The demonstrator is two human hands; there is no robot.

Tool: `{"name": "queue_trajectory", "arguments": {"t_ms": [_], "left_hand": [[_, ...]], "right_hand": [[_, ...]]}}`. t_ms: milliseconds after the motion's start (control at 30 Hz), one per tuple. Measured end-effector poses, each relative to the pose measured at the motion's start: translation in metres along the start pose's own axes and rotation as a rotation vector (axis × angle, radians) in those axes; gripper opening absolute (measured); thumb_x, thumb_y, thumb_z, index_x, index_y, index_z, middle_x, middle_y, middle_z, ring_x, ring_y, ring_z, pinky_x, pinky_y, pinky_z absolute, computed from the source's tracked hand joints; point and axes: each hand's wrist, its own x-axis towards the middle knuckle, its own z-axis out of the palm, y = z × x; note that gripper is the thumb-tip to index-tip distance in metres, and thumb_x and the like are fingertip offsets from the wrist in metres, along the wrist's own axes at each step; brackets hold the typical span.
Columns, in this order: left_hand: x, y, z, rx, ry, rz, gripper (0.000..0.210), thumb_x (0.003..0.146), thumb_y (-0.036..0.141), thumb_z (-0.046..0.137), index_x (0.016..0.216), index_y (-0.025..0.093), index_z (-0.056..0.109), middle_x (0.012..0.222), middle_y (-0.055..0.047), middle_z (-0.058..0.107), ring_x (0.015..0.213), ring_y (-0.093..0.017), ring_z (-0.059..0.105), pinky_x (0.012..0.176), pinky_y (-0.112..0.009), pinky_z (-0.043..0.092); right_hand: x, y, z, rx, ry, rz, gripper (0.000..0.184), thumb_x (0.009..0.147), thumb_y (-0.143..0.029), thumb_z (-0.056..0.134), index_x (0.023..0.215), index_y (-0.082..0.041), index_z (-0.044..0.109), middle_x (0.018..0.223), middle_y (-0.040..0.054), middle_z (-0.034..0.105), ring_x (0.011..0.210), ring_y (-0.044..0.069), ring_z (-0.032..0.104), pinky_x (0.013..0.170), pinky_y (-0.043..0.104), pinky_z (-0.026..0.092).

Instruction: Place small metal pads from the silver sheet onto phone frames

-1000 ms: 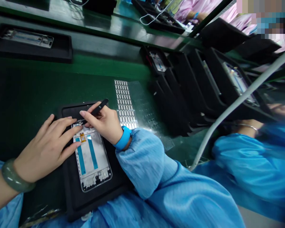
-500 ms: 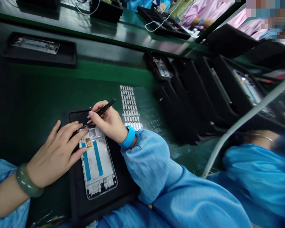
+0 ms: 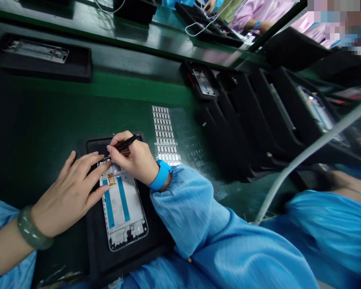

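A silver phone frame (image 3: 120,204) with two blue strips and an orange flex piece (image 3: 111,180) lies in a black tray (image 3: 156,228). My left hand (image 3: 78,188) rests its fingertips on the frame's upper left end, fingers spread. In my right hand (image 3: 135,156) is a pair of black tweezers (image 3: 128,141), gripped like a pen. The tweezers' tips point down at the top edge of the frame; whether they hold anything is hidden by my fingers.
A sheet of small pale stickers (image 3: 165,132) lies beyond my right wrist. Black trays (image 3: 243,120) lean in a row at the right, behind a grey hose (image 3: 276,176). Another phone frame (image 3: 37,51) sits in a tray at the far left. A co-worker's sleeve (image 3: 327,220) is close on the right.
My right hand has shifted slightly down and left, and the tweezers have moved with it toward the frame's top edge. My left hand stays nearly in place.
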Motion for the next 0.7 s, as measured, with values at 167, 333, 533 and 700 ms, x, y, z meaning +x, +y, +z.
{"name": "queue_trajectory", "arguments": {"t_ms": [167, 333, 533, 700], "left_hand": [[0.0000, -0.0004, 0.0002, -0.014, -0.004, -0.003, 0.048, 0.091, 0.043, 0.040, 0.133, 0.021, 0.041, 0.133, -0.012, 0.045, 0.128, -0.029, 0.039, 0.111, -0.057, 0.023], [-0.0003, -0.0007, 0.0005, -0.011, 0.009, 0.007, 0.049, 0.091, 0.045, 0.040, 0.132, 0.019, 0.042, 0.132, -0.013, 0.046, 0.127, -0.029, 0.040, 0.111, -0.057, 0.023], [0.0006, -0.0005, 0.0006, -0.009, -0.010, 0.005, 0.047, 0.090, 0.045, 0.040, 0.127, 0.017, 0.047, 0.131, -0.014, 0.046, 0.127, -0.030, 0.040, 0.111, -0.058, 0.022], [0.0004, 0.0000, 0.0002, -0.015, 0.006, 0.006, 0.046, 0.090, 0.043, 0.040, 0.127, 0.017, 0.048, 0.131, -0.015, 0.047, 0.127, -0.031, 0.041, 0.111, -0.058, 0.022]], "right_hand": [[-0.0002, -0.0014, -0.0013, -0.043, -0.006, -0.011, 0.005, 0.085, -0.025, 0.052, 0.086, -0.020, 0.051, 0.082, -0.0014, 0.061, 0.068, 0.009, 0.058, 0.066, 0.021, 0.047], [-0.0005, 0.0003, -0.0015, -0.089, -0.021, -0.054, 0.005, 0.086, -0.025, 0.051, 0.087, -0.020, 0.051, 0.083, -0.0012, 0.061, 0.070, 0.009, 0.059, 0.068, 0.021, 0.047], [0.0001, -0.0056, -0.0043, -0.248, -0.203, -0.230, 0.007, 0.089, -0.020, 0.046, 0.093, -0.018, 0.051, 0.089, 0.0023, 0.061, 0.083, 0.012, 0.059, 0.073, 0.023, 0.047], [0.0023, -0.0050, -0.0055, -0.190, -0.195, -0.165, 0.008, 0.090, -0.023, 0.045, 0.091, -0.020, 0.052, 0.089, 0.0023, 0.061, 0.083, 0.012, 0.061, 0.074, 0.024, 0.049]]}}
